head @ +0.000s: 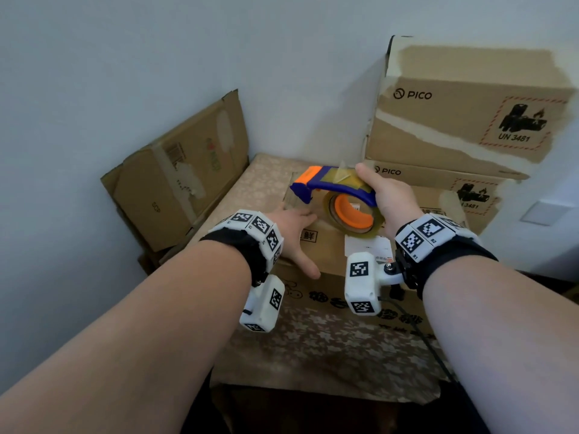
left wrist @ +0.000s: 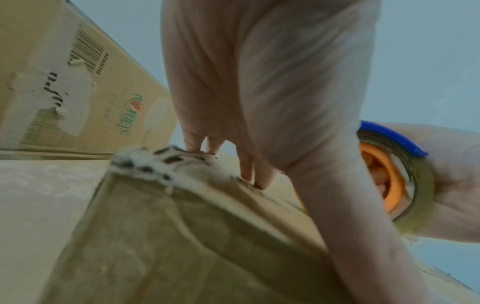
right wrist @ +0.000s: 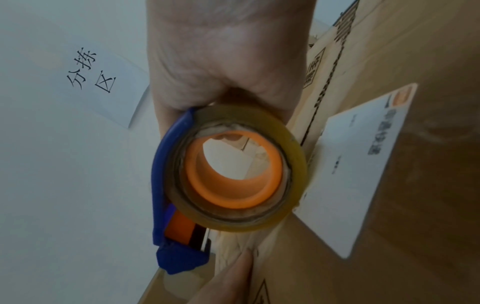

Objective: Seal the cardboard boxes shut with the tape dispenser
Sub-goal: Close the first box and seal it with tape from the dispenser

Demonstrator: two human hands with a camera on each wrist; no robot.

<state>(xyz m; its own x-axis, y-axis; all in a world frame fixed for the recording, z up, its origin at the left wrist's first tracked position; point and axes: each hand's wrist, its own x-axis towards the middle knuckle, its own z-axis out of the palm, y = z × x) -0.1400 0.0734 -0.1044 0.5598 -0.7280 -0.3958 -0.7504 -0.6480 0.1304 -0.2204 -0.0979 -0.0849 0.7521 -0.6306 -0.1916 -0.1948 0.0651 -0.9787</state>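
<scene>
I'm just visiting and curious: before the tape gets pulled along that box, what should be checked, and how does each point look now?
1. Tape dispenser held by right hand: ok.
2. Left hand presses flat on the box: ok.
3. Dispenser's front end over the box's far edge: ok.
4. Tape stuck to the cardboard: cannot tell.
5. Flaps fully closed: cannot tell.

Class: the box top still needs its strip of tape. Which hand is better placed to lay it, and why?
Right: the right hand already grips the tape dispenser above the box; the left hand presses the top.
</scene>
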